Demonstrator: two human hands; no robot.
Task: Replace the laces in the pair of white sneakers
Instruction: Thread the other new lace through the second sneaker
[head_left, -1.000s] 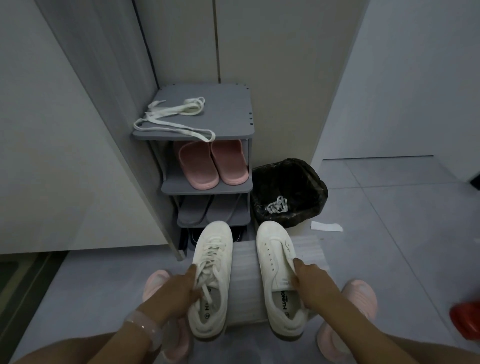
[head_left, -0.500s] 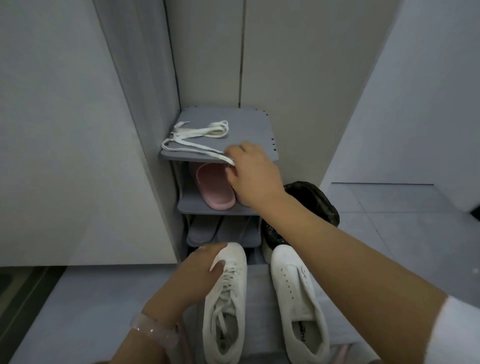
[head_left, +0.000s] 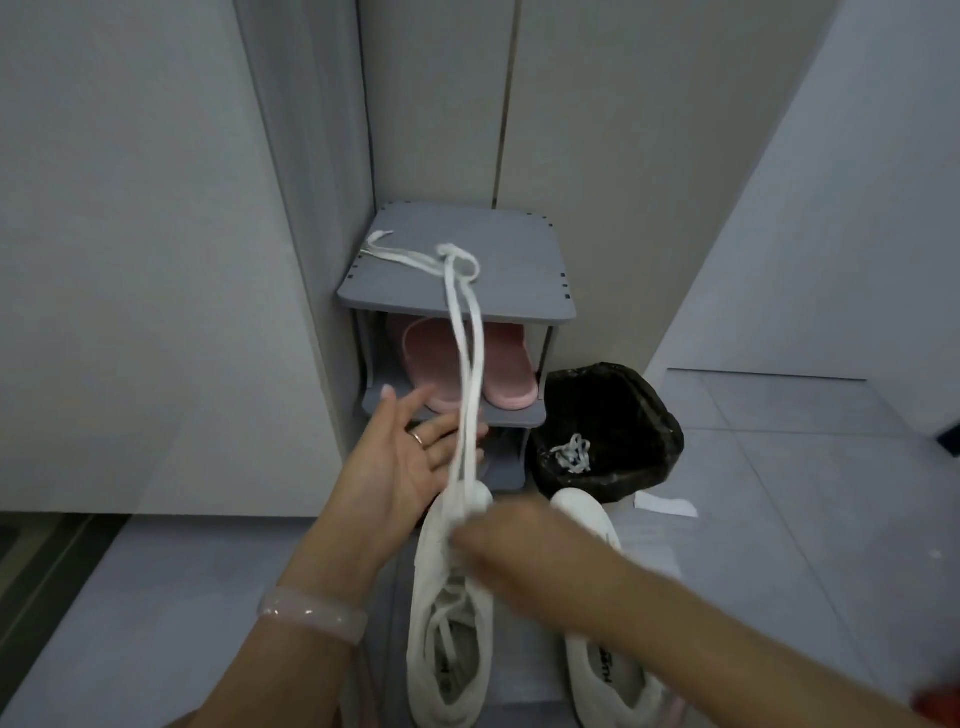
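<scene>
Laces (head_left: 467, 364) were what I was after: a fresh white pair, pinched in the curled fingers of my right hand (head_left: 498, 551), which was blurred but plainly gripping the two strands just above the left sneaker (head_left: 449, 623). From that pinch the strands ran up taut to the top shelf of the grey shoe rack (head_left: 498, 291), where their far ends lay looped. My left hand (head_left: 410, 457) was spread, palm up and fingers relaxed, holding nothing, just beside the strands. To do this step well, I judged I should draw the laces off smoothly, gather the slack with the free hand, and find both tips before threading. The left sneaker had a lace in its eyelets; the right sneaker (head_left: 597, 613), just beside it and partly hidden by my forearm, looked bare as far as I could tell. Outward, the rack's middle shelf held pink slippers (head_left: 514, 374). The black-lined bin (head_left: 608, 431), near the sneaker toes, held a crumpled white lace (head_left: 571, 453). A white paper scrap (head_left: 665, 505) lay on the floor beside it.
</scene>
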